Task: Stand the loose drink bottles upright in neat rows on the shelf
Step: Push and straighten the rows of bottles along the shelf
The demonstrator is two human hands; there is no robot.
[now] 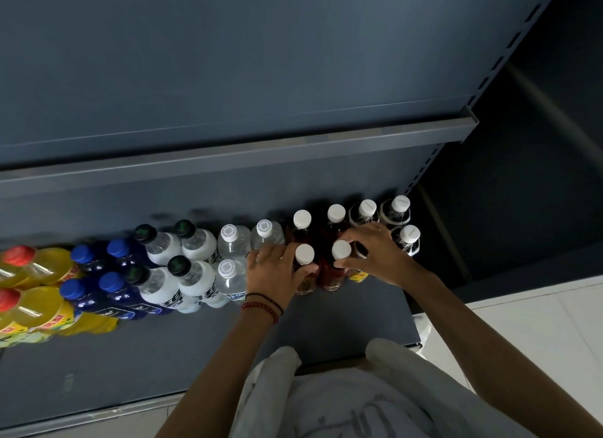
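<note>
Bottles stand upright in two rows along the back of the dark grey shelf [163, 356]. From the left come yellow bottles with red caps [36, 264], blue bottles [111, 287], white bottles with black caps [192, 274], clear water bottles [230, 274], dark red bottles with white caps, then dark bottles with white caps [406, 238]. My left hand [277, 271] grips a front-row dark red bottle [305, 269]. My right hand [372, 251] grips the dark red bottle [339, 264] beside it. A yellow-labelled bottle [359, 277] shows under my right hand.
An upper shelf [293, 144] juts out above the bottles. The slotted upright post [434, 163] marks the shelf's right end, with pale floor tiles [522, 323] beyond. A light cloth or bag [342, 398] lies below my forearms at the shelf's front edge.
</note>
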